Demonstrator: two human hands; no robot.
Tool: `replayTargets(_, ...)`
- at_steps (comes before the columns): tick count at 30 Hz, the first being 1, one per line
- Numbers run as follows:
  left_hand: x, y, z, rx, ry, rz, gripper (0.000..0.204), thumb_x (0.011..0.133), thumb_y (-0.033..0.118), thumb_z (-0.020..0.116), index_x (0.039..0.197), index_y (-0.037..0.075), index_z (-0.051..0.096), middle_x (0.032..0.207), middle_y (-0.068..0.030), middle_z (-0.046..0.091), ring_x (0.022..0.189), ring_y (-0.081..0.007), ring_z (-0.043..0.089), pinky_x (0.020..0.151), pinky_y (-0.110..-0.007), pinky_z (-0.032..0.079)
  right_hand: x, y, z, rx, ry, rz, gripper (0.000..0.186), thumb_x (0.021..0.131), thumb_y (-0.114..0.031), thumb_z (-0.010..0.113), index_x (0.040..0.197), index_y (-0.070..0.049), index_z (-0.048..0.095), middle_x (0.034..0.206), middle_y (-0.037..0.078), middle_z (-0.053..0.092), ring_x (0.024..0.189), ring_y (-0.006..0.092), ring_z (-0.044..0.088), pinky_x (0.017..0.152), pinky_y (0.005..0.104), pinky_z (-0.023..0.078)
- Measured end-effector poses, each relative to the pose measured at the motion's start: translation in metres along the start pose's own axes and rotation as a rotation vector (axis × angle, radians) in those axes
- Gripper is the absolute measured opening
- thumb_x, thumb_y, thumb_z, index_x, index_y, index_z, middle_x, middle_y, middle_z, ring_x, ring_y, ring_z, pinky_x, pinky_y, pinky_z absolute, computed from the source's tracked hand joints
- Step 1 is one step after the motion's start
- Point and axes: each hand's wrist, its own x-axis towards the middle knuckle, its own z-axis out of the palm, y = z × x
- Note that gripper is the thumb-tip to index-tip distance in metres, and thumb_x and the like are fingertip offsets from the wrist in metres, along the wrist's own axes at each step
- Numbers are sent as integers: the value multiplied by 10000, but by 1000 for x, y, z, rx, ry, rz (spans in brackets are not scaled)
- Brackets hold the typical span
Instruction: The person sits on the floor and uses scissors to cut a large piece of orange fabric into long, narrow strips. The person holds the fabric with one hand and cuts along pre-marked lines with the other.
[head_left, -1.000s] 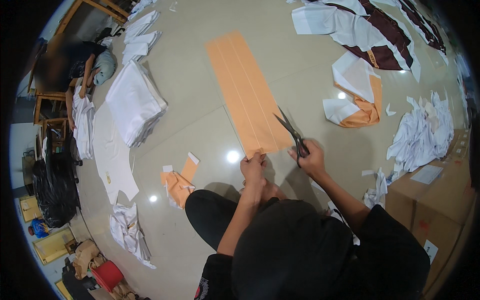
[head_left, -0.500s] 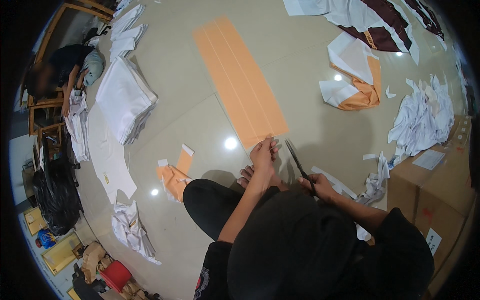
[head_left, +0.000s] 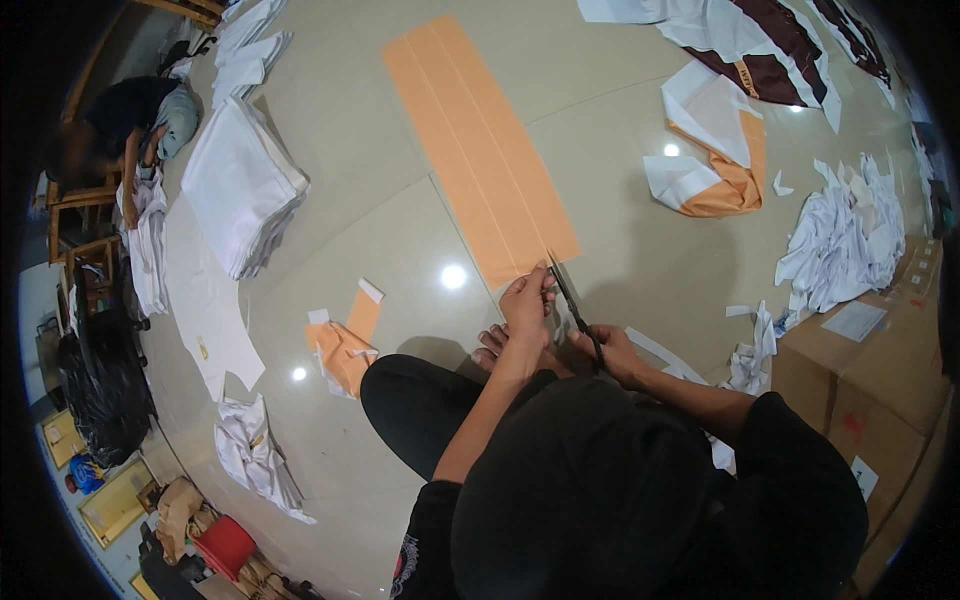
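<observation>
A long orange fabric strip [head_left: 480, 150] with thin pale lengthwise lines lies on the tiled floor in front of me. My left hand [head_left: 526, 304] pinches its near edge between bent fingers. In my right hand [head_left: 612, 354] is a pair of dark scissors [head_left: 572, 302], gripped by the handles. The blades point away from me, and their tips lie at the near right end of the strip, beside my left fingers. Whether the blades are parted is too small to tell. My bare foot [head_left: 490, 345] shows just behind the left hand.
White fabric stacks [head_left: 240, 190] lie at left, near a seated person [head_left: 140, 120]. A crumpled orange piece [head_left: 345, 350] is by my knee. Orange-and-white fabric [head_left: 720, 150], a white scrap heap [head_left: 845, 225] and a cardboard box [head_left: 860, 350] are at right. Maroon-and-white fabric [head_left: 770, 50] lies far right.
My right hand has moved left with the scissors, bringing the blades from beside the strip to its near edge. The left hand keeps its pinch. The whole view has shifted slightly.
</observation>
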Motion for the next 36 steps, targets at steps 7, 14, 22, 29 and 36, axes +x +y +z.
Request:
replayTargets(7, 0, -3, -2, 6, 5, 31, 248, 902, 307, 734, 799, 101, 642, 741, 3, 674, 537, -52, 528, 457, -200, 356, 9, -8, 9, 36, 35, -7, 512, 870, -526, 705, 766, -30, 636, 665, 6, 558, 590, 98, 498, 521, 267, 373)
replayTargets(14, 2, -3, -1, 10, 7, 25, 259, 903, 306, 735, 799, 90, 640, 750, -6, 680, 532, -55, 529, 457, -202, 356, 11, -9, 11, 64, 35, 3, 500, 865, -512, 718, 769, -29, 637, 668, 3, 561, 599, 97, 505, 531, 267, 380)
replayTargets(22, -1, -3, 0, 21, 2, 54, 259, 899, 294, 744, 815, 70, 645, 754, -12, 679, 524, -55, 524, 442, -196, 341, 15, -6, 11, 43, 77, -16, 475, 866, -485, 727, 745, -37, 627, 655, 3, 564, 574, 95, 501, 521, 264, 386)
replayTargets(29, -1, -2, 0, 36, -7, 56, 250, 912, 297, 726, 828, 73, 652, 764, -12, 685, 531, -52, 523, 453, -196, 340, 15, -8, 14, 98, 81, -3, 437, 873, -445, 734, 719, -53, 618, 633, 1, 560, 550, 89, 491, 497, 263, 373)
replayTargets(36, 0, -2, 1, 89, -2, 73, 251, 919, 297, 715, 828, 70, 656, 768, -19, 695, 527, -53, 530, 460, -201, 356, 17, -1, 13, 110, 86, -4, 424, 875, -433, 733, 715, -57, 620, 618, -3, 556, 536, 88, 491, 485, 262, 376)
